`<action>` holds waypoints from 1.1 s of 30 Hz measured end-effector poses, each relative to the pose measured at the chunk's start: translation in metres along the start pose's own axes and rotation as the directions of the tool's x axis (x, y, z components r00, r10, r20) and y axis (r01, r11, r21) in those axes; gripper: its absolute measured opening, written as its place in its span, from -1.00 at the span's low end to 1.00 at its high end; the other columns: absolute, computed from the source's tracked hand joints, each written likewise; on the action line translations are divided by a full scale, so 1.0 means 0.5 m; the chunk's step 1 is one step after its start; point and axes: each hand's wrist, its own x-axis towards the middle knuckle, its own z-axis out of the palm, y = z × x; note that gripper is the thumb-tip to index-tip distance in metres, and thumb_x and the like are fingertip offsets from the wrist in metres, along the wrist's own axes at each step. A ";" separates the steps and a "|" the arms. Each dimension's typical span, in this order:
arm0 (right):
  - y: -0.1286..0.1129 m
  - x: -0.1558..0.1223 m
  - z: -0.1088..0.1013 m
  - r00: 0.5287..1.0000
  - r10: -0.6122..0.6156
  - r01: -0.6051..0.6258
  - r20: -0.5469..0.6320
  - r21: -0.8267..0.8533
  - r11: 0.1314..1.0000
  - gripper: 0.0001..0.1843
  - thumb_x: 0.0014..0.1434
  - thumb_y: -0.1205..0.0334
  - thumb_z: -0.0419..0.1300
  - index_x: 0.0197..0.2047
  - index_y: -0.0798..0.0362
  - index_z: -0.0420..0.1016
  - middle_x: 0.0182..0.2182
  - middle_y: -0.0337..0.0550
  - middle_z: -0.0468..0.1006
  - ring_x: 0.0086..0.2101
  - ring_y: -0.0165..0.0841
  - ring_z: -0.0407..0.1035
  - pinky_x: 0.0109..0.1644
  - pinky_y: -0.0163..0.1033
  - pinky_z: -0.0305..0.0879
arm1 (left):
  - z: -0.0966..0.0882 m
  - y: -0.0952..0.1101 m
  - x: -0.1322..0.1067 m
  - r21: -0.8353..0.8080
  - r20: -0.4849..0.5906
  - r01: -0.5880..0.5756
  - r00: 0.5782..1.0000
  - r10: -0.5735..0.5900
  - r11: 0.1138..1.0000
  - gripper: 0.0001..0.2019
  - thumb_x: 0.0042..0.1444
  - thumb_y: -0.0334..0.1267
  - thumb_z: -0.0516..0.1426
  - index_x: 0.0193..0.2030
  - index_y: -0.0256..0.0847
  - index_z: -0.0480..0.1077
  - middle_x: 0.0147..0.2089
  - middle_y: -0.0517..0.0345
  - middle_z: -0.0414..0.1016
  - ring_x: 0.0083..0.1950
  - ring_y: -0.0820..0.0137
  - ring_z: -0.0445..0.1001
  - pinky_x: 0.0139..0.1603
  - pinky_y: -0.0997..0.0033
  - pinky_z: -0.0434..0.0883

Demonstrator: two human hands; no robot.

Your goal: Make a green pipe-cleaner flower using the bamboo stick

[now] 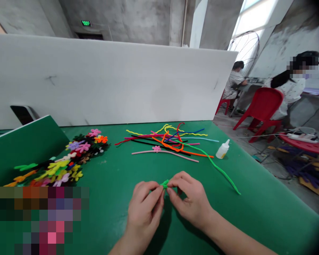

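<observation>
A: Item?
B: Bright-green pipe cleaner piece [165, 183], fuzzy, bunched small.
A: State?
B: Pinched between fingertips of left hand [146, 203] and right hand [190, 198], partly covered. Exact shape too small to tell.
A: Where?
B: Left of the white squeeze bottle [222, 150], nearer the viewer, well apart.

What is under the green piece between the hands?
Under the green piece, pinched by left hand and right hand, shaded green tabletop shows; whatever the hands cover is hidden.
</observation>
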 end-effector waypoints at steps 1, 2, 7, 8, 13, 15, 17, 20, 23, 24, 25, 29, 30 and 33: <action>0.000 0.000 0.000 1.000 -0.020 0.020 0.004 -0.025 0.999 -0.89 0.07 0.33 0.07 -0.36 0.07 0.42 -0.44 -0.14 0.48 -0.42 -0.39 0.34 -0.36 -0.30 0.24 | -0.001 0.000 -0.001 0.038 0.001 -0.047 0.999 0.047 0.998 -0.84 -0.01 -0.48 0.09 -0.29 -0.20 0.40 -0.36 0.09 0.44 -0.34 0.39 0.40 -0.29 0.37 0.37; 0.000 0.000 -0.001 0.999 -0.046 0.046 0.008 -0.056 0.997 -0.89 0.07 0.34 0.07 -0.35 0.07 0.42 -0.44 -0.14 0.50 -0.42 -0.38 0.35 -0.35 -0.29 0.23 | -0.001 -0.001 -0.002 0.069 0.007 -0.087 0.996 0.086 0.994 -0.83 -0.02 -0.49 0.09 -0.29 -0.20 0.40 -0.36 0.09 0.44 -0.34 0.39 0.39 -0.27 0.35 0.36; 0.001 0.000 -0.005 0.985 -0.170 0.174 0.038 -0.186 0.967 -0.85 0.09 0.38 0.03 -0.37 0.07 0.42 -0.48 -0.14 0.53 -0.43 -0.37 0.37 -0.37 -0.27 0.18 | 0.000 0.001 -0.004 0.106 0.035 -0.140 0.990 0.137 0.985 -0.78 -0.03 -0.53 0.08 -0.28 -0.17 0.42 -0.33 0.10 0.47 -0.34 0.39 0.41 -0.19 0.29 0.33; 0.001 0.000 -0.005 0.983 -0.179 0.183 0.035 -0.185 0.966 -0.85 0.09 0.39 0.03 -0.38 0.08 0.42 -0.49 -0.15 0.52 -0.45 -0.37 0.37 -0.38 -0.27 0.17 | 0.000 0.004 -0.004 0.069 0.024 -0.102 0.995 0.100 0.992 -0.79 -0.03 -0.52 0.09 -0.29 -0.18 0.42 -0.33 0.10 0.47 -0.34 0.39 0.41 -0.21 0.32 0.35; 0.003 0.000 0.001 0.981 -0.169 0.162 -0.090 -0.075 0.984 -0.90 0.05 0.40 0.07 -0.42 0.07 0.39 -0.54 -0.18 0.50 -0.50 -0.40 0.34 -0.41 -0.29 0.20 | 0.002 0.024 -0.001 -0.196 0.023 0.193 0.981 -0.193 0.961 -0.84 -0.03 -0.48 0.10 -0.33 -0.20 0.44 -0.33 0.10 0.44 -0.31 0.40 0.43 -0.31 0.48 0.39; 0.002 0.000 0.003 0.980 -0.153 0.150 -0.130 -0.032 0.988 -0.90 0.05 0.39 0.07 -0.42 0.06 0.37 -0.55 -0.19 0.49 -0.52 -0.41 0.33 -0.41 -0.30 0.21 | 0.003 0.028 -0.002 -0.271 0.041 0.252 0.967 -0.251 0.929 -0.84 -0.02 -0.48 0.10 -0.33 -0.19 0.44 -0.33 0.12 0.44 -0.29 0.40 0.42 -0.28 0.48 0.38; 0.000 -0.001 0.005 0.979 -0.135 0.136 -0.154 -0.003 0.991 -0.91 0.06 0.37 0.06 -0.42 0.04 0.37 -0.56 -0.20 0.48 -0.54 -0.42 0.31 -0.42 -0.31 0.22 | 0.003 0.030 -0.001 -0.337 0.048 0.292 0.955 -0.293 0.895 -0.85 -0.02 -0.48 0.10 -0.35 -0.19 0.43 -0.33 0.13 0.43 -0.29 0.40 0.41 -0.29 0.48 0.37; -0.002 -0.001 0.007 0.984 -0.080 0.086 -0.160 0.025 0.996 -0.89 0.06 0.35 0.06 -0.46 0.04 0.36 -0.59 -0.23 0.45 -0.57 -0.44 0.28 -0.45 -0.33 0.22 | 0.002 0.032 0.004 -0.441 0.086 0.367 0.925 -0.369 0.819 -0.90 -0.01 -0.46 0.10 -0.41 -0.21 0.41 -0.38 0.15 0.41 -0.33 0.42 0.39 -0.34 0.50 0.34; -0.004 -0.002 0.010 0.988 -0.006 0.016 -0.154 0.063 0.998 -0.87 0.04 0.36 0.05 -0.51 0.04 0.35 -0.64 -0.26 0.40 -0.60 -0.45 0.25 -0.47 -0.35 0.21 | 0.002 0.036 0.012 -0.547 0.166 0.479 0.866 -0.472 0.687 -0.91 -0.01 -0.42 0.11 -0.49 -0.22 0.39 -0.45 0.19 0.37 -0.40 0.45 0.35 -0.40 0.53 0.30; -0.004 -0.002 0.012 0.988 0.016 -0.004 -0.152 0.079 0.997 -0.86 0.03 0.36 0.05 -0.52 0.04 0.34 -0.64 -0.27 0.39 -0.60 -0.46 0.24 -0.47 -0.35 0.21 | 0.002 0.036 0.014 -0.580 0.196 0.517 0.839 -0.508 0.629 -0.90 -0.01 -0.41 0.11 -0.51 -0.23 0.38 -0.46 0.20 0.35 -0.41 0.46 0.33 -0.41 0.54 0.28; -0.005 -0.003 0.013 0.988 0.038 -0.023 -0.147 0.097 0.995 -0.86 0.02 0.36 0.05 -0.53 0.04 0.34 -0.64 -0.27 0.38 -0.60 -0.46 0.24 -0.47 -0.36 0.21 | 0.003 0.037 0.015 -0.611 0.230 0.552 0.810 -0.540 0.568 -0.89 -0.02 -0.40 0.12 -0.53 -0.23 0.38 -0.47 0.21 0.34 -0.41 0.47 0.32 -0.41 0.55 0.27; -0.005 -0.006 0.017 0.986 0.127 -0.105 -0.106 0.189 0.976 -0.88 0.01 0.37 0.05 -0.52 0.05 0.32 -0.61 -0.26 0.38 -0.58 -0.46 0.23 -0.46 -0.36 0.21 | 0.008 0.037 0.013 -0.696 0.347 0.643 0.691 -0.634 0.319 -0.91 -0.03 -0.37 0.15 -0.53 -0.24 0.39 -0.46 0.22 0.34 -0.40 0.49 0.28 -0.37 0.54 0.26; -0.004 -0.007 0.018 0.985 0.150 -0.127 -0.091 0.216 0.968 -0.88 0.01 0.36 0.04 -0.52 0.05 0.32 -0.61 -0.26 0.39 -0.57 -0.46 0.23 -0.46 -0.36 0.20 | 0.009 0.037 0.012 -0.710 0.373 0.654 0.664 -0.648 0.262 -0.92 -0.04 -0.36 0.15 -0.52 -0.25 0.39 -0.47 0.22 0.35 -0.41 0.49 0.28 -0.37 0.53 0.26; -0.004 -0.006 0.019 0.975 0.216 -0.195 -0.047 0.277 0.941 -0.91 0.01 0.36 0.05 -0.50 0.07 0.32 -0.60 -0.26 0.37 -0.58 -0.47 0.20 -0.50 -0.38 0.18 | 0.012 0.033 0.013 -0.724 0.435 0.675 0.605 -0.667 0.140 -0.91 -0.04 -0.34 0.16 -0.52 -0.27 0.39 -0.51 0.22 0.34 -0.45 0.49 0.26 -0.40 0.51 0.26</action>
